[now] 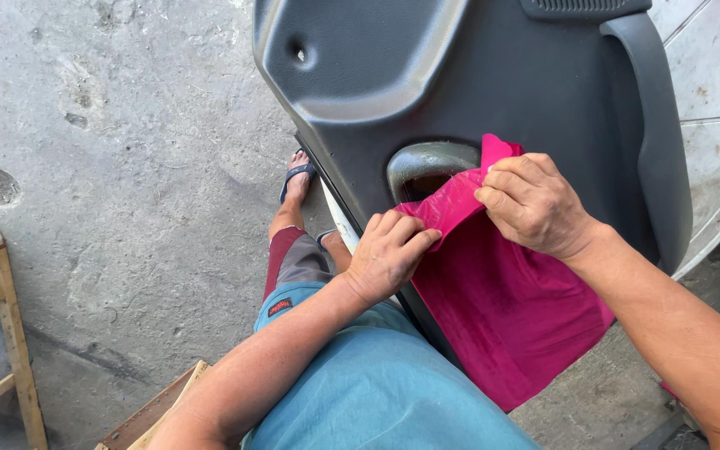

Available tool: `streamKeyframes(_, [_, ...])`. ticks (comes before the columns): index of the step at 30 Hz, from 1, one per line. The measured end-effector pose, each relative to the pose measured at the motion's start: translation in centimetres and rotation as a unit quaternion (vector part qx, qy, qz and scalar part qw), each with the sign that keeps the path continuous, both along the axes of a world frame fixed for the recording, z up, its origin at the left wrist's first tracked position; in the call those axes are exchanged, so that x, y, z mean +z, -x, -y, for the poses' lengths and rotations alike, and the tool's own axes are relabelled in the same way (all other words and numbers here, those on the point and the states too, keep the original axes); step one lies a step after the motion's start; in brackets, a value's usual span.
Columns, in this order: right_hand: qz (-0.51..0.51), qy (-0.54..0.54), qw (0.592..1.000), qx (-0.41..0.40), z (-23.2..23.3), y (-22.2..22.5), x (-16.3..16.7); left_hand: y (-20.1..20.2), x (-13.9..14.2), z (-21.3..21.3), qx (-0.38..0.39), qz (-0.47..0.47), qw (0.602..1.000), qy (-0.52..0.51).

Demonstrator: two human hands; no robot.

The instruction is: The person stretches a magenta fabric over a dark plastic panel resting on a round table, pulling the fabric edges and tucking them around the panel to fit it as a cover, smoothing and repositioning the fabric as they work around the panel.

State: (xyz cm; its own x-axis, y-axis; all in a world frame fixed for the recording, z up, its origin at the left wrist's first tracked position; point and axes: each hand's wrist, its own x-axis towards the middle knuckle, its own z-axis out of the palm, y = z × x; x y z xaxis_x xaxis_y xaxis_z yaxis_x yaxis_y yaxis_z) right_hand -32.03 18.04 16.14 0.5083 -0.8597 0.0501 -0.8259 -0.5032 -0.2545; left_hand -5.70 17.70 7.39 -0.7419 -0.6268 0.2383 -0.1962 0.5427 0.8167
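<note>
The right hand (535,204) pinches a bunched fold of the magenta cloth (502,317) between thumb and fingers, closed tight on it just beside the oval handle recess (427,167) of the dark grey door panel (460,75). The left hand (389,254) is curled with its fingertips closed on the same fold from below, so both hands grip the cloth at its upper edge. The rest of the cloth hangs flat down the panel's face, over its lower part, with one corner sticking up above the right hand.

The panel leans tilted against the person's lap, its near edge resting by the blue shirt (377,392) and the shorts (297,262).

Judging from the grip, the work in hand looks like fitting or wiping with the cloth around the recess; a next move would call for keeping the fold taut and guiding it along the recess rim without letting the loose part slip off.

As for edges, the panel's curved right rim lies close to the pale round surface (710,108) behind it. On the left, the concrete floor (127,167) gives wide room, with a wooden stool (2,317) well apart and a sandalled foot (297,179) just beside the panel's lower edge.
</note>
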Motion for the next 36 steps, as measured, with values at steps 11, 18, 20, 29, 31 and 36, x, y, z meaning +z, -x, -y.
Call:
streamKeyframes(11, [-0.193,-0.261,0.936,-0.134,0.3,-8.2,0.8,-0.4,-0.6,-0.8,-0.021,0.020,0.999,0.018])
streamKeyframes(18, [-0.206,-0.489,0.825,-0.196,3.5,-9.3,-1.3,-0.1,-1.9,-1.0,-0.037,0.049,0.998,0.002])
streamKeyframes(20, [-0.207,-0.483,0.828,-0.195,4.1,-9.2,-1.5,-0.2,-2.0,-0.9,-0.035,0.042,0.998,0.004])
streamKeyframes(29, [-0.232,-0.504,0.807,-0.203,3.6,-9.2,-1.3,-0.5,-1.5,-0.2,-0.022,0.018,0.999,-0.034])
streamKeyframes(31, [-0.229,-0.469,0.831,-0.193,2.6,-8.6,-1.0,-0.6,-1.2,0.0,-0.017,0.017,0.999,-0.048])
streamKeyframes(36, [-0.202,-0.239,0.934,-0.169,0.8,-6.6,-0.4,-0.9,-0.6,1.3,0.037,0.003,0.996,-0.080])
